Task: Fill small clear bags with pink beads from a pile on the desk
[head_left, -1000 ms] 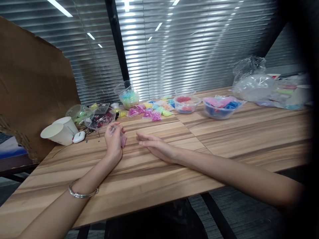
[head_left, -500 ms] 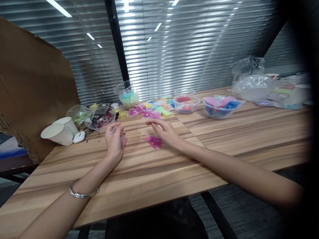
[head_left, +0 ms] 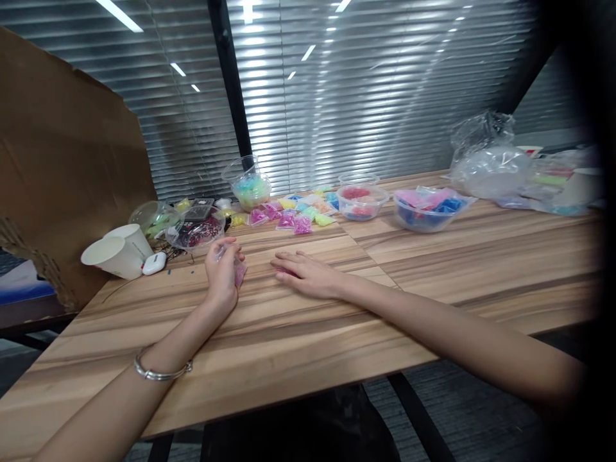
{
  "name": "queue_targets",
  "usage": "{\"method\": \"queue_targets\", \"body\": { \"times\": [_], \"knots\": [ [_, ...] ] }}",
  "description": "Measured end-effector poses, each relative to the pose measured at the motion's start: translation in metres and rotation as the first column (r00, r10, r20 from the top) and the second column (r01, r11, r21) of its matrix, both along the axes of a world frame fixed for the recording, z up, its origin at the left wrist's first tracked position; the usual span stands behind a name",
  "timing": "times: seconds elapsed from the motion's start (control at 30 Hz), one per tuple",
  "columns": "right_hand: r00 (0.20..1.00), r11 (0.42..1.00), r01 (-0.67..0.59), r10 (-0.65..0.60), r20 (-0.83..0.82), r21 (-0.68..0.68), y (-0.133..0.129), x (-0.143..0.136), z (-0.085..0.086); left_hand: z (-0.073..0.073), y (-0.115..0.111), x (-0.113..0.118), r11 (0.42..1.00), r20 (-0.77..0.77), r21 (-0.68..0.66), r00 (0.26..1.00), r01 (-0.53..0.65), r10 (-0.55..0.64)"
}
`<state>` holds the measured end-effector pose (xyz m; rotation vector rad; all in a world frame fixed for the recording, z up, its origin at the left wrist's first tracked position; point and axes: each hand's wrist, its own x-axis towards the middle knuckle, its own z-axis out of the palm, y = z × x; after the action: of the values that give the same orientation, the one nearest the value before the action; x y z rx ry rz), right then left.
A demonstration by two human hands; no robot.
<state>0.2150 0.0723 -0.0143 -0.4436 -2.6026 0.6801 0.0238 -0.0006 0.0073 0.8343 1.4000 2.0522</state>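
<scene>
My left hand (head_left: 222,273), a silver bangle on its wrist, is closed around a small clear plastic bag (head_left: 240,273) with some pink in it. To its right, my right hand (head_left: 308,274) lies palm down on the wooden table, its fingers stretched out. Beneath those fingers is a pile of magenta bits (head_left: 285,272), almost wholly covered; a little pink shows at the fingertips. Beyond the hands lie several small filled bags, among them a magenta bag (head_left: 303,224) and a yellow-green bag (head_left: 323,220).
Two white paper cups (head_left: 108,256) and a white earbud case (head_left: 154,263) are at the left, beside a cardboard panel (head_left: 72,160). Clear tubs stand along the back, including one with red pieces (head_left: 362,204) and one with blue packets (head_left: 428,215). Plastic wrapping (head_left: 495,167) lies far right.
My right hand has come down from above the magenta pile and now lies flat over it. My left hand keeps its hold on the bag, almost unmoved.
</scene>
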Motion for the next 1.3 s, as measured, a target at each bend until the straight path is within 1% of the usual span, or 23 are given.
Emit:
{"method": "queue_targets", "body": {
  "times": [0.1, 0.23, 0.37, 0.43, 0.63, 0.8, 0.93, 1.1, 1.3],
  "knots": [
    [0.999, 0.999, -0.025, 0.023, 0.025, 0.046, -0.001, 0.001, -0.003, 0.000, 0.000, 0.000, 1.000, -0.005, 0.001, 1.000, 0.004, -0.003],
    [0.997, 0.992, -0.068, 0.066, 0.031, 0.102, -0.006, 0.001, 0.002, -0.001, -0.001, -0.001, 1.000, -0.012, -0.019, 1.000, 0.007, -0.007],
    [0.989, 0.984, -0.141, 0.146, -0.036, 0.110, -0.010, 0.000, 0.008, -0.003, -0.001, -0.001, 1.000, -0.020, -0.024, 1.000, 0.012, -0.013],
    [0.985, 0.983, -0.154, 0.161, -0.065, 0.105, -0.009, -0.001, 0.009, -0.003, -0.001, -0.001, 1.000, -0.017, -0.025, 1.000, 0.012, -0.013],
    [0.977, 0.988, -0.118, 0.134, -0.166, 0.103, -0.002, -0.004, 0.003, -0.001, -0.001, 0.001, 0.999, 0.002, -0.028, 1.000, 0.022, -0.022],
    [0.978, 0.988, -0.085, 0.108, -0.177, 0.130, 0.000, -0.004, 0.003, 0.001, -0.002, 0.002, 0.999, -0.003, -0.030, 0.999, 0.038, -0.038],
    [0.978, 0.987, -0.067, 0.095, -0.188, 0.148, -0.002, -0.003, 0.006, 0.005, -0.005, 0.007, 0.996, -0.005, -0.044, 0.997, 0.081, -0.082],
    [0.979, 0.984, -0.062, 0.093, -0.184, 0.167, -0.003, -0.003, 0.007, 0.010, -0.008, 0.014, 0.989, -0.069, -0.049, 0.988, 0.137, -0.140],
    [0.978, 0.985, -0.058, 0.088, -0.190, 0.160, -0.003, -0.003, 0.007, 0.010, -0.010, 0.019, 0.986, -0.176, -0.039, 0.970, 0.165, -0.169]
  ]
}}
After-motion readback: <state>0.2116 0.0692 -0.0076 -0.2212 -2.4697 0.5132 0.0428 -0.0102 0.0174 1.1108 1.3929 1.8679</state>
